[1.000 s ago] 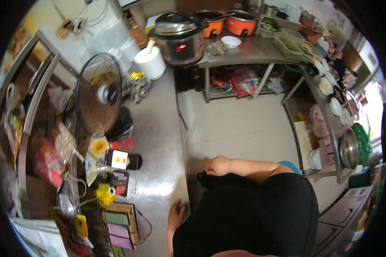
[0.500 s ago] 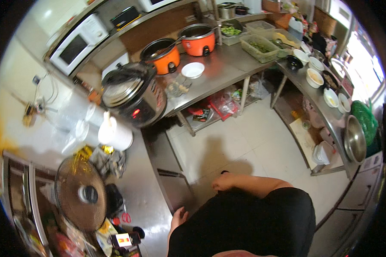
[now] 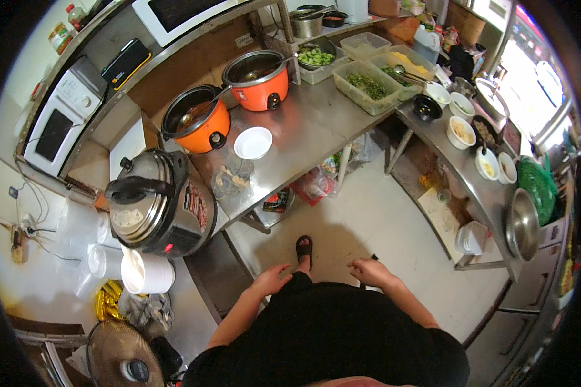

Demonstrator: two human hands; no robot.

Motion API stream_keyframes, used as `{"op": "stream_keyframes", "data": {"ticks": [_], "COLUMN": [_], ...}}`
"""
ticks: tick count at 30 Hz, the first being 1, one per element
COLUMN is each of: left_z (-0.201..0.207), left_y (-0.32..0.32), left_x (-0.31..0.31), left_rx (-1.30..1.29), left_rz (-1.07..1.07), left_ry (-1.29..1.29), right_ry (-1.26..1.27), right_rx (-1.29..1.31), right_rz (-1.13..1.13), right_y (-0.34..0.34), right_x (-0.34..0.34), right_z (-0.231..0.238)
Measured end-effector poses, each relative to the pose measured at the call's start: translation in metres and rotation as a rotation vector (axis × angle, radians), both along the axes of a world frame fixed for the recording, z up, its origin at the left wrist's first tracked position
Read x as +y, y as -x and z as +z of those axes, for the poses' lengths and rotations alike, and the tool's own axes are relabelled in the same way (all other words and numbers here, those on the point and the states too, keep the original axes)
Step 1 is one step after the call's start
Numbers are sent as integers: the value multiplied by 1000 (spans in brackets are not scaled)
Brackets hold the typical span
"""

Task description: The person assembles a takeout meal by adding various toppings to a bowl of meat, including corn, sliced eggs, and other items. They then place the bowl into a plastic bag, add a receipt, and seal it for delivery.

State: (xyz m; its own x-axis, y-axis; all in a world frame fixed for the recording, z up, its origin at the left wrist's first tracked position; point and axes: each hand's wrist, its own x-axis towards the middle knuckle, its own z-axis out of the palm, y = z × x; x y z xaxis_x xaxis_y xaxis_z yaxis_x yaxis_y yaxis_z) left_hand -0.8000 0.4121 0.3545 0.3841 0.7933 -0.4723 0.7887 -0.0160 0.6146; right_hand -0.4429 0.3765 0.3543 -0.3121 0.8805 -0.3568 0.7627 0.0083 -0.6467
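Observation:
Both of my hands hang in front of my black shirt, over the pale floor. My left hand (image 3: 271, 280) is empty, its fingers loosely stretched and apart; nearest to it is the edge of the left steel counter (image 3: 197, 326). My right hand (image 3: 372, 272) is empty too, with its fingers loosely apart. Ahead, a white bowl (image 3: 253, 142) sits on the far steel counter (image 3: 310, 122). Behind it stand two orange cookers, the left cooker (image 3: 203, 134) with a ladle inside and the right cooker (image 3: 265, 93). A large pressure cooker (image 3: 193, 209) stands to the left.
A white tub (image 3: 155, 274), grey cloth (image 3: 147, 313) and fan (image 3: 126, 355) are at left. Clear tubs of chopped greens (image 3: 366, 87) stand at the far right corner. The right counter carries several bowls, a metal basin (image 3: 521, 224) and a green bag (image 3: 537, 190). A sandaled foot (image 3: 304, 250) is on the floor.
My view has turned and moved forward toward the far counter. My left hand has come further into view, and my right arm, bent across before, now points forward with its hand apart from my body.

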Motion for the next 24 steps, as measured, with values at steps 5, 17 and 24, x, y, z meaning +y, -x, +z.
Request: {"op": "stream_keyframes", "data": {"ticks": [5, 17, 24], "left_z": [-13, -5, -31], "left_y": [-18, -12, -15], "left_x": [126, 330, 325], "left_rx": [-127, -307, -349], "left_rz": [-117, 256, 682], "left_ry": [-45, -29, -6], "right_ry": [98, -332, -497], "right_rx": [11, 569, 211], "right_rz": [-213, -579, -155], "right_y": [-31, -42, 0], "right_x": [44, 418, 685], "right_z": [-7, 108, 160]}}
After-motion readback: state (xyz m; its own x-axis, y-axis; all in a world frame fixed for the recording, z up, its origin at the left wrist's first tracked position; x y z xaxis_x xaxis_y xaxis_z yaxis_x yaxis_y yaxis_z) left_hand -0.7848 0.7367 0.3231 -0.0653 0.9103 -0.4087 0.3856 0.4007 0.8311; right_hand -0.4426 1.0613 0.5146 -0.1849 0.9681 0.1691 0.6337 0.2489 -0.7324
